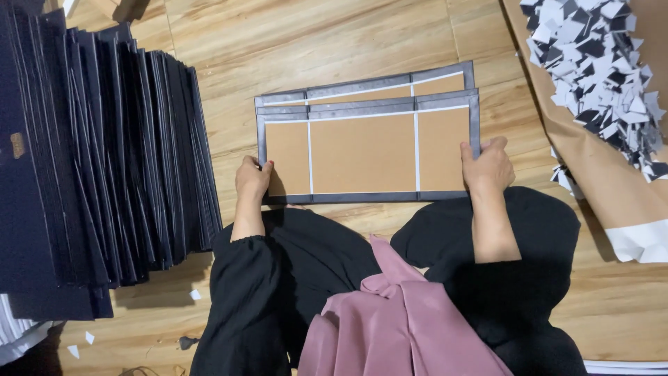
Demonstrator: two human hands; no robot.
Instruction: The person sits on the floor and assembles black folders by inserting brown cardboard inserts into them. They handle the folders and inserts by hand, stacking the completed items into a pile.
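Both hands pinch the top cover board (365, 153) by its short ends, left hand (252, 178) and right hand (489, 167) level, long axis crosswise, on the floor (334, 35) before the knees.

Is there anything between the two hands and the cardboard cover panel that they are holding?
Nothing visible. The left hand grips the left edge of the cover panel directly, and the right hand grips its right edge. A second panel lies underneath, farther away.
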